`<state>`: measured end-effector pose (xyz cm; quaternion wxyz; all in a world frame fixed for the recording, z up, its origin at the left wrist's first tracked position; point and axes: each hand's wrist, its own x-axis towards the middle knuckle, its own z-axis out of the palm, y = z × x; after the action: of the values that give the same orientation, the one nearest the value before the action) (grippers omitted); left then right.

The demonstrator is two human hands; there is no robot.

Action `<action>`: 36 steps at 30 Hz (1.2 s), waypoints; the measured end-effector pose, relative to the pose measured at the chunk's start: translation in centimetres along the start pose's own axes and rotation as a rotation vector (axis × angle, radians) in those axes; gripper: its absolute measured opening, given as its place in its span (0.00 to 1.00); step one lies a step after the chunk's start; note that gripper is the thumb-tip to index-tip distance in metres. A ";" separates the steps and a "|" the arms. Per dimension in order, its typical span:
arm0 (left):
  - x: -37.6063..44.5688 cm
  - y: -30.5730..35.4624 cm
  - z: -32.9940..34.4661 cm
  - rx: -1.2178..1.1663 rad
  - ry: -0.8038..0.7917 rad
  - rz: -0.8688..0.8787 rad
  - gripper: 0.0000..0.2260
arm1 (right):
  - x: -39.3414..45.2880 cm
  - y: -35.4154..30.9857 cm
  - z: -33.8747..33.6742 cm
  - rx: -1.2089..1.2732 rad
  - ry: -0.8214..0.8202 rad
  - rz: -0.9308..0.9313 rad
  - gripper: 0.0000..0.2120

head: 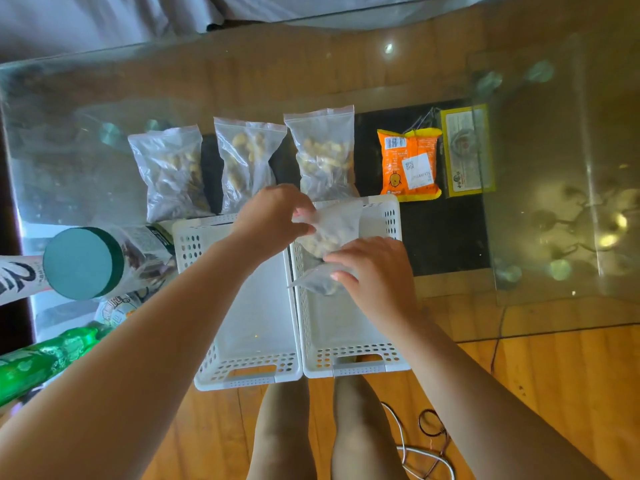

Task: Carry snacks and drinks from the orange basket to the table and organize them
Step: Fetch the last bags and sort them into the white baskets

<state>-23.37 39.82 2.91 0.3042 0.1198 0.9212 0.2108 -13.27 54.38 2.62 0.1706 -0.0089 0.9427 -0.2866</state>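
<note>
Both hands hold one clear zip bag of nuts (330,233) above the right white basket (349,358). My left hand (273,213) pinches the bag's top edge, and my right hand (374,268) grips its lower end. Beside it on the left sits a second white basket (249,368) with nothing visible inside. On the glass table (311,74), three more clear bags of nuts lie in a row: left (169,171), middle (244,161), right (322,150). An orange snack packet (408,161) and a yellow-edged box (465,150) lie to their right.
At the left stand a can with a teal lid (81,263), a green bottle (41,358) and other packets (149,247). Cables (426,455) lie on the wooden floor by my legs. A pale sofa (104,22) runs behind the table.
</note>
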 end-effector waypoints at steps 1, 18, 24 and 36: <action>0.0 0.0 -0.1 -0.029 0.024 -0.004 0.09 | 0.0 -0.2 0.1 -0.029 0.010 -0.020 0.04; -0.2 -2.2 -0.1 -0.302 0.035 0.056 0.09 | 1.5 -1.7 1.3 0.010 0.208 0.108 0.07; 0.3 -2.3 -0.6 -0.318 0.062 0.121 0.09 | 2.3 -2.0 1.3 -0.021 0.250 0.122 0.05; 3.3 -5.2 -3.9 -0.394 0.097 0.072 0.10 | 8.0 -3.0 -2.4 0.207 0.358 0.008 0.07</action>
<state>-28.89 35.17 1.68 0.2694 0.0805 0.8709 0.4032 -21.86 52.26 3.61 0.0016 0.0633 0.9235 -0.3782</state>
